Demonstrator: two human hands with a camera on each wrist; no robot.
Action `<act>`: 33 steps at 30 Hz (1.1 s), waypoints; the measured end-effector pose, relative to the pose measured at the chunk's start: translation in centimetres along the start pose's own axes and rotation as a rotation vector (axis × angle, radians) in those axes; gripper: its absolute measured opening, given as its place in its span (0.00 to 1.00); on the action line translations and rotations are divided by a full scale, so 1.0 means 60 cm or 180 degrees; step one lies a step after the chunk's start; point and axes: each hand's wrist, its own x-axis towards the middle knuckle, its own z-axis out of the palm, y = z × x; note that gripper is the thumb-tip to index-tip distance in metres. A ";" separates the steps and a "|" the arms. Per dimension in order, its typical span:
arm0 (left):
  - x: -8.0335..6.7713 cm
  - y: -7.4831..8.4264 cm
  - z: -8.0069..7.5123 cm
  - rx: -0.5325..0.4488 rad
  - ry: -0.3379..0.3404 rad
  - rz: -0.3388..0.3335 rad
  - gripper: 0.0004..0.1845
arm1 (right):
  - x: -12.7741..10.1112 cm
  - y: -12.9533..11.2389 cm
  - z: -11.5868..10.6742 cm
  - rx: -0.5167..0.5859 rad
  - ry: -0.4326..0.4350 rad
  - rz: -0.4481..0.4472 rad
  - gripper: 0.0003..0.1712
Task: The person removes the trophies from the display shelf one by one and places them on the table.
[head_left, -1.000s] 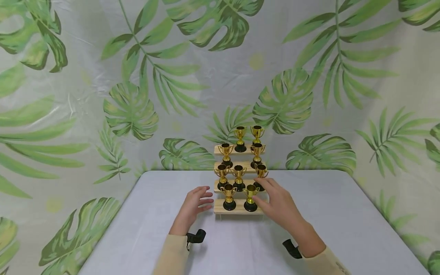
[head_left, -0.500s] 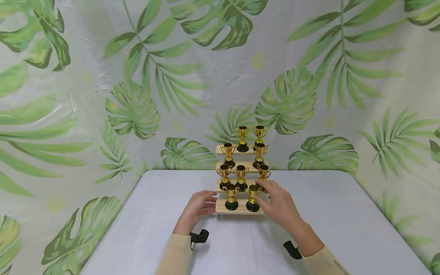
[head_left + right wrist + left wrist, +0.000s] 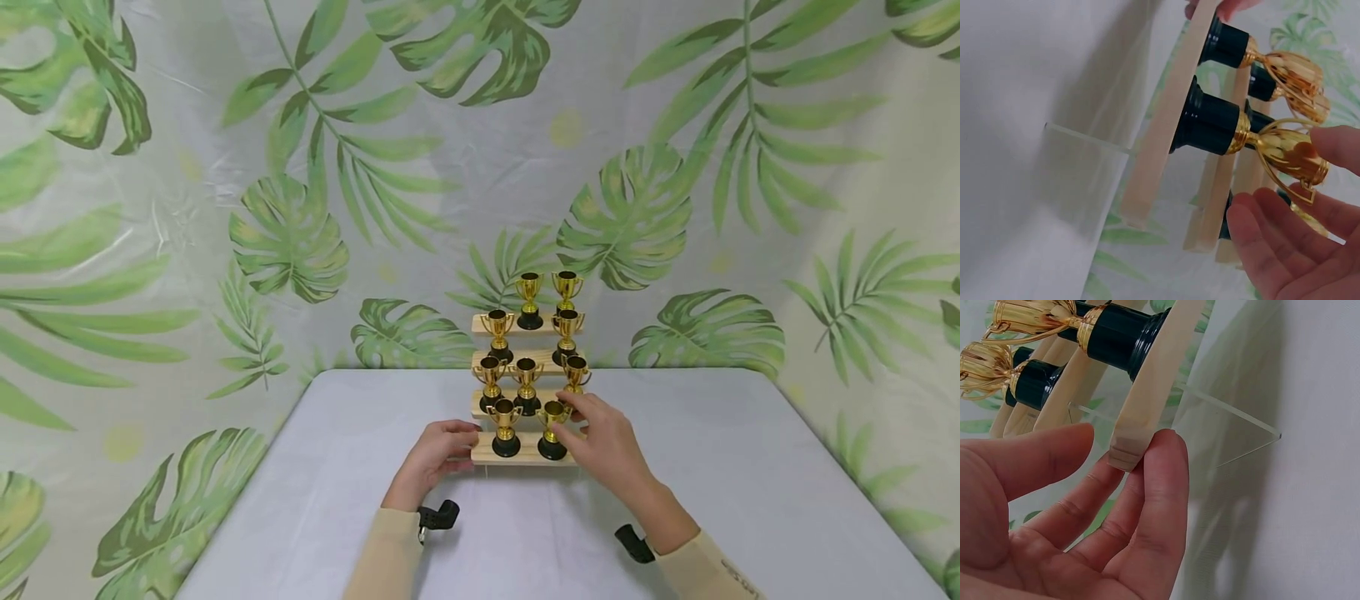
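A four-tier wooden display stand (image 3: 528, 452) holds several small gold trophies with black bases, all upright. My right hand (image 3: 611, 442) pinches the cup of the front right trophy (image 3: 1210, 125); its thumb is at the rim and its fingers are by a handle. That trophy's base rests on the lowest shelf. At the left end of the same shelf, my left hand (image 3: 437, 454) touches the wood with its fingertips, while its thumb (image 3: 1054, 453) stays apart. The front left trophy (image 3: 506, 429) stands beside the pinched one. My right fingers partly cover the third-tier right trophy (image 3: 575, 371).
Clear supports (image 3: 1229, 409) hold the shelves above the white-covered table (image 3: 360, 400). A leaf-patterned curtain (image 3: 420, 183) hangs behind the table. Close behind the front row, three trophies share the third tier, the middle trophy (image 3: 527, 383) among them. Each wrist carries a black camera mount.
My left hand has moved right, from beside the stand to the end of its lowest shelf. My right hand has stayed at the front right trophy. The trophies keep their places.
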 end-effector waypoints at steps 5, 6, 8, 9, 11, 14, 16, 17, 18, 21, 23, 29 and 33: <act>-0.002 -0.002 0.001 0.0032 -0.0052 0.0025 0.20 | -0.002 0.001 0.005 0.0091 -0.0011 0.0081 0.27; -0.002 -0.002 0.001 0.0033 -0.0059 0.0029 0.20 | -0.002 0.001 0.006 0.0102 -0.0008 0.0089 0.27; -0.001 -0.004 0.001 0.0028 -0.0069 0.0040 0.20 | -0.003 0.001 0.007 0.0113 0.0005 0.0102 0.27; -0.001 -0.004 0.001 0.0024 -0.0073 0.0040 0.21 | -0.003 0.001 0.008 0.0113 0.0016 0.0103 0.26; 0.000 -0.005 0.001 0.0010 -0.0072 0.0033 0.21 | -0.003 0.001 0.009 0.0123 0.0035 0.0103 0.26; 0.001 -0.007 0.002 -0.0005 -0.0069 0.0031 0.20 | -0.003 0.002 0.012 0.0116 0.0069 0.0092 0.26; 0.003 -0.007 0.002 -0.0018 -0.0060 0.0020 0.20 | -0.003 0.003 0.014 0.0113 0.0095 0.0082 0.25; 0.003 -0.007 0.002 -0.0018 -0.0057 0.0017 0.20 | -0.003 0.003 0.014 0.0116 0.0105 0.0079 0.25; 0.004 -0.007 0.003 -0.0022 -0.0053 0.0014 0.20 | -0.003 0.003 0.015 0.0116 0.0113 0.0080 0.25; 0.005 -0.008 0.003 -0.0034 -0.0052 0.0012 0.20 | -0.002 0.003 0.014 0.0123 0.0125 0.0082 0.24; 0.005 -0.009 0.003 -0.0040 -0.0059 0.0014 0.20 | -0.002 0.002 0.013 0.0128 0.0126 0.0091 0.23; 0.006 -0.010 0.003 -0.0073 -0.0080 0.0006 0.19 | 0.000 -0.008 0.002 0.0149 0.0169 0.0036 0.22; 0.005 -0.010 0.001 -0.0079 -0.0071 -0.0013 0.19 | 0.003 -0.018 -0.007 0.0144 0.0228 -0.0062 0.22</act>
